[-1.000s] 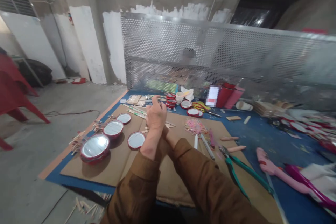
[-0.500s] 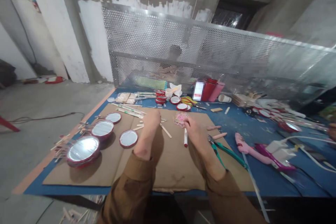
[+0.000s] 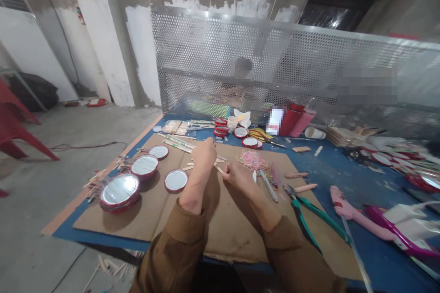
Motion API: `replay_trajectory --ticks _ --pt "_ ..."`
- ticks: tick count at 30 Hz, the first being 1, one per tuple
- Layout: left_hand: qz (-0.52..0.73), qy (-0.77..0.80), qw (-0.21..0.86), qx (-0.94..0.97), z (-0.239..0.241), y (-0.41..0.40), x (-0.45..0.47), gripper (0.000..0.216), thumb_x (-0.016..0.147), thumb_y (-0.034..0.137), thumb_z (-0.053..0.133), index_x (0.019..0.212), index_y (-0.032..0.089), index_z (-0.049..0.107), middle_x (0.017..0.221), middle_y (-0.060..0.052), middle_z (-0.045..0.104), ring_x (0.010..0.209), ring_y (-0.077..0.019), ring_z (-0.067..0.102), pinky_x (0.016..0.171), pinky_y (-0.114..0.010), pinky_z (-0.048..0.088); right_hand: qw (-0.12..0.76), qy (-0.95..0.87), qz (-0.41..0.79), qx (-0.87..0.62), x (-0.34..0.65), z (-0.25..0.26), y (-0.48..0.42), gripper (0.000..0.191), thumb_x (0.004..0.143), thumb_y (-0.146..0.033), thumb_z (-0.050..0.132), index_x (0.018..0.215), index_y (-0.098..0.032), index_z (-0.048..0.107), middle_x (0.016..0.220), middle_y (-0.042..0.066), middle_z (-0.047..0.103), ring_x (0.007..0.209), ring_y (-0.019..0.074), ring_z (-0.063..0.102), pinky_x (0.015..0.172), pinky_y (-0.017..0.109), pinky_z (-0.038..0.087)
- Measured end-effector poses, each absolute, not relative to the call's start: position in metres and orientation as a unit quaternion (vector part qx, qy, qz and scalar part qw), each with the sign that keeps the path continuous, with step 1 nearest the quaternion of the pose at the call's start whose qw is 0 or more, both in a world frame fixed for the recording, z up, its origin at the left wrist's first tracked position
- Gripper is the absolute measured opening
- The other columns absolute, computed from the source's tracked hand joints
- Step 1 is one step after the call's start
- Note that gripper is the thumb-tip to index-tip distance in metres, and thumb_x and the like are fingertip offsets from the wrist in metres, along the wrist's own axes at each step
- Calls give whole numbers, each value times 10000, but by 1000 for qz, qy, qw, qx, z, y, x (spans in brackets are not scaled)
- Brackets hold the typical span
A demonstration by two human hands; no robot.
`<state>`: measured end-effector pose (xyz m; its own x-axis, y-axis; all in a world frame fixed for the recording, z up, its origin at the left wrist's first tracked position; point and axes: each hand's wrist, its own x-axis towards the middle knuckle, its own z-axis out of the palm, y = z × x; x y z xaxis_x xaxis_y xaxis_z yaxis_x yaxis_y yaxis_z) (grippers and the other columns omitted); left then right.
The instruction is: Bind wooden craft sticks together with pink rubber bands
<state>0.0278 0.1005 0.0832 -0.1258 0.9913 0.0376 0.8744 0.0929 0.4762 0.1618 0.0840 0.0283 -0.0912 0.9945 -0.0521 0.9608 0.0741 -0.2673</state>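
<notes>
My left hand (image 3: 205,152) is closed above the far middle of the cardboard sheet (image 3: 192,233). Its fingertips face away, so what they hold is hidden. Close beside it, my right hand (image 3: 239,176) has thumb and finger pinched at the near end of a flat wooden stick (image 3: 218,169). More wooden sticks lie partly under the left hand. Just beyond the right hand is a pile of pink and yellow rubber bands (image 3: 253,160). A grey pen (image 3: 268,187) lies right of that hand. One round red-rimmed disc with a silvery top (image 3: 176,180) rests left of my left wrist.
Three larger red-rimmed discs, including one in front (image 3: 119,190), stand at left with sticks jutting out. Green-handled pliers (image 3: 305,215) and a pink glue gun (image 3: 357,219) lie right. Behind are a red bottle (image 3: 291,119) and a perforated metal screen (image 3: 213,55); a person shows through it.
My right hand has moved left from the rubber bands to a wooden stick beside my left hand. The view has swung left. My left hand stays closed in about the same place.
</notes>
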Motion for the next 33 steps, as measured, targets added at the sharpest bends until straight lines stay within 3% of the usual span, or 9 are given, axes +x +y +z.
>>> replay_trajectory --ticks 5,9,14,19,21,24,27,30,33 --pt "231 714 154 642 80 101 32 251 1025 335 494 1152 240 689 1134 -126 766 1082 -272 714 846 -327 481 173 -693 175 -678 175 21 80 172 884 -146 577 733 -167 657 758 84 740 716 174 668 600 242 367" --pt "296 645 245 660 71 110 40 194 1026 299 498 974 201 657 923 -79 741 926 -213 692 797 -282 457 355 -621 363 -597 180 17 81 275 959 -377 493 768 -202 585 580 -7 612 498 117 527 488 210 364" --pt "367 507 443 642 53 123 56 239 982 184 501 744 201 517 646 40 530 583 -109 496 610 -224 400 478 -445 634 -414 183 14 82 442 645 -550 843 749 -192 606 585 -46 572 456 68 439 377 172 233" --pt "409 468 528 578 35 129 58 250 971 258 568 741 191 497 570 86 424 491 -70 400 529 -194 342 439 -420 652 -454 179 8 82 340 691 -443 824 750 -189 605 573 -40 580 429 68 461 363 162 236" --pt "374 460 559 580 30 132 55 270 973 279 589 733 177 521 589 61 499 479 -64 432 504 -187 335 433 -431 634 -473 174 8 81 285 779 -434 749 759 -193 599 596 -21 614 424 76 483 369 169 223" --pt "398 462 588 532 24 138 52 252 961 330 635 792 187 515 605 53 548 460 -63 472 493 -173 368 332 -595 489 -545 170 15 71 296 984 -343 465 747 -201 572 597 -17 610 464 98 537 457 199 339" --pt "378 446 637 502 19 142 53 272 943 411 673 872 216 496 551 97 493 394 -67 445 514 -202 466 288 -648 426 -562 168 28 43 261 908 -167 599 649 -178 581 662 9 661 597 111 572 606 235 386" --pt "292 408 704 502 14 141 54 233 985 364 608 845 220 488 501 112 465 333 -56 332 560 -284 560 155 -785 246 -547 167 40 1 206 994 -252 585 820 -192 678 857 37 745 771 161 634 663 272 359" --pt "224 394 732 508 9 139 54 282 988 281 590 732 200 503 473 43 512 389 -93 478 647 -310 599 84 -802 134 -577 181 41 -33 167 1030 -261 577 927 -200 693 923 48 757 829 180 659 678 286 367"
